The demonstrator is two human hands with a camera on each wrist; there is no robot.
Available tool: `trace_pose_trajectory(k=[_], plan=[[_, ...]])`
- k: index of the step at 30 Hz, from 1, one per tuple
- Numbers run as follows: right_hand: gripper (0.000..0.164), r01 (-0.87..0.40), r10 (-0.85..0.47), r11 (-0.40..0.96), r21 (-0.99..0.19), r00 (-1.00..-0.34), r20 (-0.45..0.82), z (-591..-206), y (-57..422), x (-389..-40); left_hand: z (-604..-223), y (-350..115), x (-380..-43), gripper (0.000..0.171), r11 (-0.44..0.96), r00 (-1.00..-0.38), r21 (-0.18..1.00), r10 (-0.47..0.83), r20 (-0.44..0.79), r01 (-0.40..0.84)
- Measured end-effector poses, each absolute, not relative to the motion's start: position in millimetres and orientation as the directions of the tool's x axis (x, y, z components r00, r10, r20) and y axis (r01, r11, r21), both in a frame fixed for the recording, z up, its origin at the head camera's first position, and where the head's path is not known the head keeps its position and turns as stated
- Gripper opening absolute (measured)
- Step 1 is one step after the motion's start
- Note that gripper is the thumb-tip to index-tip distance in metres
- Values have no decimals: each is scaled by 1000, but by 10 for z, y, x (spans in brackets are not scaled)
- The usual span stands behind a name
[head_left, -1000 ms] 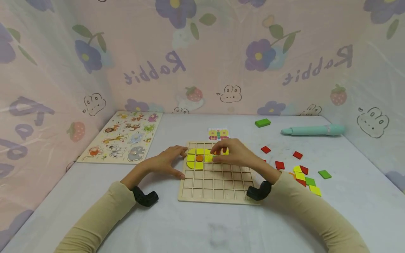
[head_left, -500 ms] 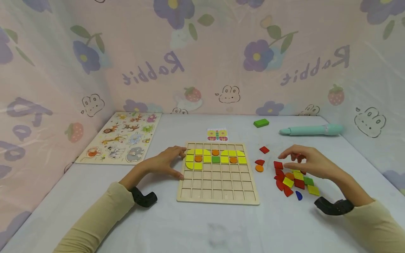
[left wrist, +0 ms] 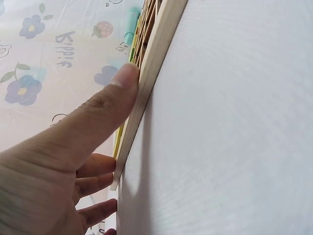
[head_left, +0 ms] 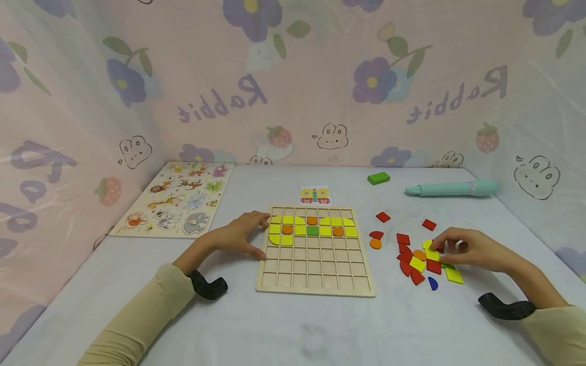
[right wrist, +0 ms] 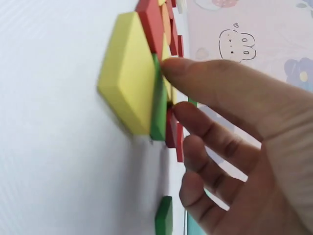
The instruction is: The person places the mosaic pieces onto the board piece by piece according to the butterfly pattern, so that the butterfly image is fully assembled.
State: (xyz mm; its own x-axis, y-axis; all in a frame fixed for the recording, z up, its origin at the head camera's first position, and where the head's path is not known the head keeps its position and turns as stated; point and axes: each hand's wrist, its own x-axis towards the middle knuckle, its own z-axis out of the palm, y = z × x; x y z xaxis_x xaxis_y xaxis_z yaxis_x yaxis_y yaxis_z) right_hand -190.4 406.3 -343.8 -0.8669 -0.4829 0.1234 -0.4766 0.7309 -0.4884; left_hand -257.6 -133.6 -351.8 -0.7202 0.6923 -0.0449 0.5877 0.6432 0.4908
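My left hand (head_left: 235, 235) rests at the left edge of a wooden grid board (head_left: 316, 267), fingers spread. In the left wrist view its thumb (left wrist: 110, 95) lies against the board's rim. Yellow tiles fill cells in the board's upper rows, along with orange discs and a green square (head_left: 312, 231). Right of the board, my right hand (head_left: 478, 250) pinches a yellow square tile (head_left: 432, 255) in a loose pile, thumb and index finger at its edges. The right wrist view shows a nearer yellow tile (right wrist: 126, 73) and a green tile (right wrist: 159, 103) beside the thumb.
A butterfly pattern card (head_left: 315, 195) lies behind the board. An animal puzzle board (head_left: 183, 188) is at the back left. A green block (head_left: 378, 178) and a mint pen-shaped object (head_left: 450, 189) lie at the back right. Red tiles (head_left: 403, 239) and a blue half-disc (head_left: 433, 283) surround the pile.
My right hand has left the board and moved right, then down onto the pile. The green square and the orange and yellow pieces it covered are now visible. The left hand stays put.
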Motion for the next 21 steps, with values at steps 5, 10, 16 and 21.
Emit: trace_pose_trajectory(k=[5,10,16,21], plan=[[26,-468,-461,768,-437,-878,131,-3456,3996,-1921,-3522,-1336,-2583,76,644,-720,491,692,-47,587],[29,-406,-392,839,-363,-913,113,-3445,3932,-1924,-3523,-1332,-2589,76,647,-723,485,689,-42,589],[32,-385,-374,855,-346,-922,103,-3453,3910,-1924,-3523,-1333,-2588,74,647,-724,489,688,-43,585],[30,-417,-387,852,-317,-909,156,-3427,3866,-1945,-3529,-1332,-2585,75,645,-723,492,689,-44,585]])
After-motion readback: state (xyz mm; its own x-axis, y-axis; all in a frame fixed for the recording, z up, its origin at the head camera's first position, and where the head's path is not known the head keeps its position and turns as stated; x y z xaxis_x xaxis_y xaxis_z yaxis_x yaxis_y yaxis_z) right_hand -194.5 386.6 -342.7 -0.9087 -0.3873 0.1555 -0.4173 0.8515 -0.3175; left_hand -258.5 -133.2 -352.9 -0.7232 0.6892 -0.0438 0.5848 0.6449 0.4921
